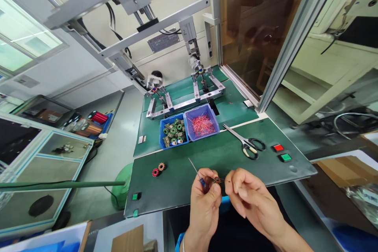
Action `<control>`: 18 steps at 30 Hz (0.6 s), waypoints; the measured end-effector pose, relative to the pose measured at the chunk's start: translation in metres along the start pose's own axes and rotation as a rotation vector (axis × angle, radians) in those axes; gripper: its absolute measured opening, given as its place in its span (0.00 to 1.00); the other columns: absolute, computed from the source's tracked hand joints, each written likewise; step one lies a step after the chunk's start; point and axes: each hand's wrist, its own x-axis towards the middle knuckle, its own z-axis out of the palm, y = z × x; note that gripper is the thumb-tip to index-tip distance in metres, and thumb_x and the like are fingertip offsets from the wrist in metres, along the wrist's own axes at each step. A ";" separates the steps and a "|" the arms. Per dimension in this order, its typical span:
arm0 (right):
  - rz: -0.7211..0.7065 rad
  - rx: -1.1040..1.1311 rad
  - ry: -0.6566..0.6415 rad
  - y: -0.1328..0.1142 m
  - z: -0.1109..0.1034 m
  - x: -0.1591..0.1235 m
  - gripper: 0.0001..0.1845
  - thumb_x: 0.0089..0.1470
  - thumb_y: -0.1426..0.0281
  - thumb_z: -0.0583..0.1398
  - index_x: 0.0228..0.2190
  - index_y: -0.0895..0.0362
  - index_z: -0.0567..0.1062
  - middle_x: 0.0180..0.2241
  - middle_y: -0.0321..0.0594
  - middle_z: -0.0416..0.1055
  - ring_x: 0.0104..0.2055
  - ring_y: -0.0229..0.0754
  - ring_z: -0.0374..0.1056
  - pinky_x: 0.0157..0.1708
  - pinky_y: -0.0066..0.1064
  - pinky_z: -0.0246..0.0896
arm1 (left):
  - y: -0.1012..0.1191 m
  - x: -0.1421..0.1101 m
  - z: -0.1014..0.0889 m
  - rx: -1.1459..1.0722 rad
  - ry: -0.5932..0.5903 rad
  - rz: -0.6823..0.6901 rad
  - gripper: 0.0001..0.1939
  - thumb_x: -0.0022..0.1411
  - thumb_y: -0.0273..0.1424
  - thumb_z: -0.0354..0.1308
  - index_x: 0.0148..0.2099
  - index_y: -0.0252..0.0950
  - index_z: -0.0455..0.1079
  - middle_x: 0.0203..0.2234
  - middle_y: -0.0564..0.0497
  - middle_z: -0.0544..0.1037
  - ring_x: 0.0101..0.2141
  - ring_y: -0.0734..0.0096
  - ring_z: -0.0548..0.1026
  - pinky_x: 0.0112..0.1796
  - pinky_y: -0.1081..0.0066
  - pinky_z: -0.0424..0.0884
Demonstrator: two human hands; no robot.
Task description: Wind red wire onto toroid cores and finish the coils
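My left hand (206, 197) is closed around a small copper-wound motor stator (217, 180), pinched between thumb and fingers. The same hand also keeps hold of a thin screwdriver (202, 181) with a blue handle, its shaft pointing up and left. Just right of the stator, my right hand (249, 195) has thumb and forefinger pinched together near its wire ends; whatever they grip is too fine to make out. Two wound stators, one red (155, 172) and one copper-coloured (161, 166), lie on the green table (177, 181) to the left.
A blue bin (162, 133) holds several green stators. Beside it, a purple bin (217, 124) contains red wire scraps. Scissors (246, 141) lie on the right, near a red button (278, 148) and a green button (286, 157). A winding machine's metal fixture (183, 104) stands behind the bins.
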 end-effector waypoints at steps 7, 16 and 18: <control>0.015 -0.275 0.109 0.005 -0.003 0.002 0.19 0.57 0.56 0.65 0.26 0.59 0.76 0.19 0.31 0.60 0.20 0.30 0.48 0.18 0.23 0.43 | -0.009 -0.005 0.001 0.143 0.041 0.127 0.18 0.43 0.34 0.77 0.33 0.37 0.74 0.26 0.57 0.72 0.22 0.84 0.63 0.23 0.84 0.63; -0.157 -0.322 0.115 0.017 -0.002 0.003 0.10 0.56 0.59 0.66 0.32 0.51 0.84 0.20 0.34 0.70 0.19 0.30 0.51 0.18 0.21 0.49 | -0.010 -0.009 0.006 -0.044 -0.049 0.022 0.14 0.47 0.30 0.76 0.34 0.38 0.73 0.28 0.57 0.74 0.18 0.89 0.60 0.21 0.84 0.60; -0.153 -0.304 0.067 0.015 -0.001 0.003 0.09 0.58 0.60 0.65 0.34 0.49 0.85 0.20 0.34 0.70 0.19 0.29 0.51 0.17 0.21 0.48 | -0.008 -0.009 0.005 -0.080 -0.061 0.003 0.14 0.48 0.30 0.75 0.34 0.38 0.73 0.28 0.58 0.73 0.16 0.92 0.56 0.18 0.85 0.54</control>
